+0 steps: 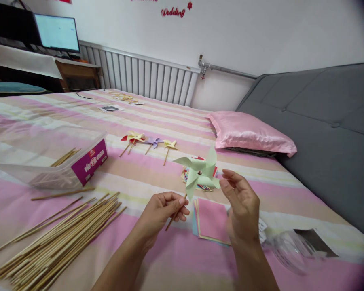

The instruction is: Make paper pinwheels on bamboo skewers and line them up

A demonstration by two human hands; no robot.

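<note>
L hand (166,207): thumb & fingers pinching stick (169,225) of pale green pinwheel (199,172)
R hand (242,202): fingers curved, narrow gap betw thumb & fingertips, nothing gripped; right next to pinwheel's R petal, can't tell if touching
Pinwheel position: raised over bed (188,258), betw both hands, stick slanting down to L, pin at ctr
Bamboo sticks (63,238): big loose bundle on bed, lower L, roughly parallel, a few lying apart
Paper squares (212,218): stacked just L of R wrist, pink on top, yellow & blue edges showing
Clear plastic item (291,250): R of R hand, beside dark sheet (317,242), exact shape unclear
Plastic tub (89,161): to L, purple label, more sticks inside
Paper pile (204,188): multicol, behind pinwheel, partly hidden
Other pinwheels (135,136): lying mid-bed in a row, red, yellow, purple, yellow
Pink pillow (248,131): to R, by grey headboard (306,121)
Far bed: yellowish pieces (121,97), small dark flat item (110,108)
Counter (75,74): far L, 2 monitors (57,34), one lit
Back wall: white radiator (139,74), red "Wedding" lettering (172,12) above
</note>
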